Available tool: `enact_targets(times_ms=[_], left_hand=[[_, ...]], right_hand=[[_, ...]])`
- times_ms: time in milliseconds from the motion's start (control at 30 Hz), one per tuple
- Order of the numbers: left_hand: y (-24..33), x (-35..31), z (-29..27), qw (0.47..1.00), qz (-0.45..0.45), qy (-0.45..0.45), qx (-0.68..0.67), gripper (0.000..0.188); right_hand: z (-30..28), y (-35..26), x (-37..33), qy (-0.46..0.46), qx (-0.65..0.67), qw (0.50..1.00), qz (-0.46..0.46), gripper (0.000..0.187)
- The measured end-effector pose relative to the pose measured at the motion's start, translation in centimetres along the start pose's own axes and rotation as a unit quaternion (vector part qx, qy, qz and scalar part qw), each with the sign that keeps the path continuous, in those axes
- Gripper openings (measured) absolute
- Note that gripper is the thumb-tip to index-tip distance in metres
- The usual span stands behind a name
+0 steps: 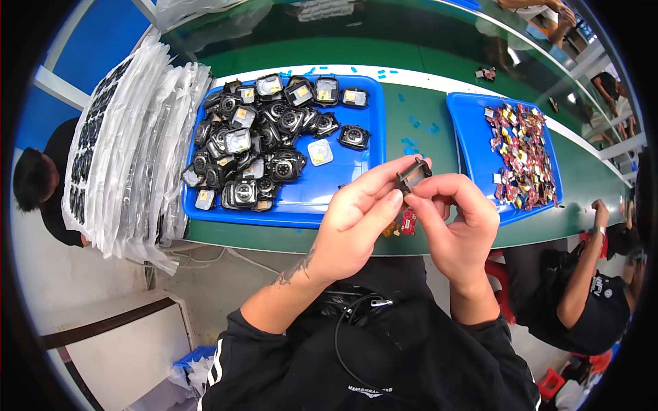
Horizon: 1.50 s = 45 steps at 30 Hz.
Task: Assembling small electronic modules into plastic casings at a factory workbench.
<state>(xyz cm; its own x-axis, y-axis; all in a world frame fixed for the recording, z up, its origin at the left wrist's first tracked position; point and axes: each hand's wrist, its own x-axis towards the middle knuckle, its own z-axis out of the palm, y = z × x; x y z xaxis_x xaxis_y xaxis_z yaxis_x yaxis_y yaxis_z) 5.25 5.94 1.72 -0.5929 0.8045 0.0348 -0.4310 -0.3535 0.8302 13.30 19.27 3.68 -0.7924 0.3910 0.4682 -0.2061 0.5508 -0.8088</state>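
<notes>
My left hand point(353, 222) holds a black smartwatch case point(415, 174) between thumb and fingers, tilted up over the front edge of the bench. Closed around the other side of it, my right hand point(458, 222) has thumb and index finger pressed at the lower edge of the case. Just below those fingertips shows a small red circuit board point(409, 221); whether it is attached to the case or pinched by the right fingers, I cannot tell. To the left, a blue tray point(329, 214) bears a heap of black smartwatch cases point(288, 164), some with pale square faces up.
At the right, another blue tray point(473, 127) holds many small red circuit boards point(524, 154). Blue film scraps point(410, 145) lie on the green bench point(404, 103) between the trays. Plastic-wrapped stacked sheets point(130, 151) stand at the left. Other people sit left and right point(582, 294).
</notes>
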Motion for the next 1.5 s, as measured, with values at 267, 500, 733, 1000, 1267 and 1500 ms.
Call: enact_targets(times_ms=[267,500,733,1000,1267,1500], left_hand=[[-0.7,0.1,-0.2,0.999,0.042,-0.001,-0.01,0.044],[-1.0,0.2,0.0,0.999,0.041,0.01,0.016,0.047],[-1.8,0.2,0.1,0.998,0.048,0.027,0.023,0.043],[-1.8,0.0,0.3,0.995,0.053,0.019,0.085,0.044],[-2.2,-0.5,0.6,0.995,0.049,0.024,0.085,0.043],[-2.6,-0.7,1.1,0.992,0.082,0.039,0.091,0.043]], right_hand=[[0.0,-0.5,0.5,-0.01,-0.007,1.0,0.003,0.011],[0.2,-0.9,0.6,-0.005,0.02,0.997,0.072,0.011],[-0.2,-0.7,0.7,-0.021,0.027,0.995,0.093,0.009],[-1.1,0.2,0.7,-0.064,-0.007,0.995,0.073,0.012],[-1.7,-0.5,1.5,-0.072,0.0,0.993,0.098,0.015],[-1.2,0.4,0.7,-0.023,-0.031,0.999,0.012,0.015]])
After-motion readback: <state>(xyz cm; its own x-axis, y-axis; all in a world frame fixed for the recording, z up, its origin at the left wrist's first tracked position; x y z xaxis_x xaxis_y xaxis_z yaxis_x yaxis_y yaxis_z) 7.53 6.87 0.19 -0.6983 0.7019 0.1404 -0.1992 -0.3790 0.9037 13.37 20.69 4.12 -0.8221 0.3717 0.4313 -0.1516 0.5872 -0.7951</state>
